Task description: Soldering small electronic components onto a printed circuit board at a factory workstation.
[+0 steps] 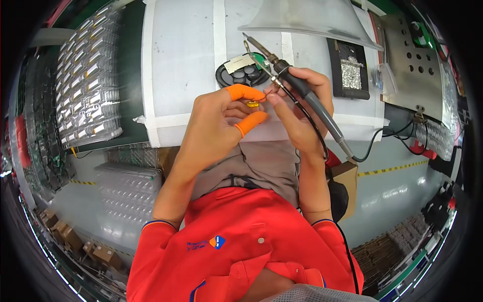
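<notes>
A: What do the hands hold?
B: The left hand [214,118], with orange finger covers [251,123] on thumb and forefinger, holds a small yellow part [252,104] among its fingers, above the near side of the counter [181,50]. The right hand [307,108] is closed around the grey handle of a soldering iron [322,113]. Its fingertips are near the left ones — if they pinch something also, I cannot tell.
A: And the containers?
B: At the right is a black box [352,94], with many small silvery pieces [351,73] in it. At the left lies a clear plastic tray [100,135]; rows of small parts [90,70] fill it — too small for naming exactly.
A: Beyond the hands?
B: A black stand [221,75] with rounded openings and a pale label on top.
</notes>
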Tool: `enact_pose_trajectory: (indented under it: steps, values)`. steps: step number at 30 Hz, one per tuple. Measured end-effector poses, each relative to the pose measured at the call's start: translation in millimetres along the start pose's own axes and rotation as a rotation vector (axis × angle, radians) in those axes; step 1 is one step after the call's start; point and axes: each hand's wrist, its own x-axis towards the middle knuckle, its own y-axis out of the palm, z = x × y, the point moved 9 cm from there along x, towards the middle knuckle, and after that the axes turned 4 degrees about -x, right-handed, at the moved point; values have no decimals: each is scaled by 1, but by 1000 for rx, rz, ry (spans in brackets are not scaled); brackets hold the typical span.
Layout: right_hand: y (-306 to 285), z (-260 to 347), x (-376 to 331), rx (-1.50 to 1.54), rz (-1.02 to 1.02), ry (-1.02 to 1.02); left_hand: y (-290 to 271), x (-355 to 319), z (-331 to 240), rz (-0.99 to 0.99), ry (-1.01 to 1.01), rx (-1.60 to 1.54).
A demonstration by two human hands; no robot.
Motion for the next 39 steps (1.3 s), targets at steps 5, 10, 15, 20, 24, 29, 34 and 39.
enact_pose_trajectory:
  steps: [5, 10, 15, 20, 24, 29, 34, 39]
  values:
    - [-2, 3, 1, 28, -54, -14, 3, 2, -2, 22, 53, 38]
    - [-3, 1, 0, -1, -50, -22, 0, 3, 6, -61, 33, -142]
    - [-3, 3, 0, -49, -33, -56, -1, 2, 6, -125, 89, -188]
    - [-3, 4, -1, -57, -13, -69, -2, 0, 4, -150, 121, -239]
    - [-2, 4, -2, -25, -5, -43, 0, -1, 2, -175, 147, -288]
    - [-17, 15, 0, -96, -145, -90, -17, 1, -35, -361, 378, 339]
    - [-44, 2, 6, 117, -363, -16, -25, 26, -58, -400, 578, 759]
    - [-45, 11, 3, 138, -347, -191, -25, 42, -46, -307, 550, 756]
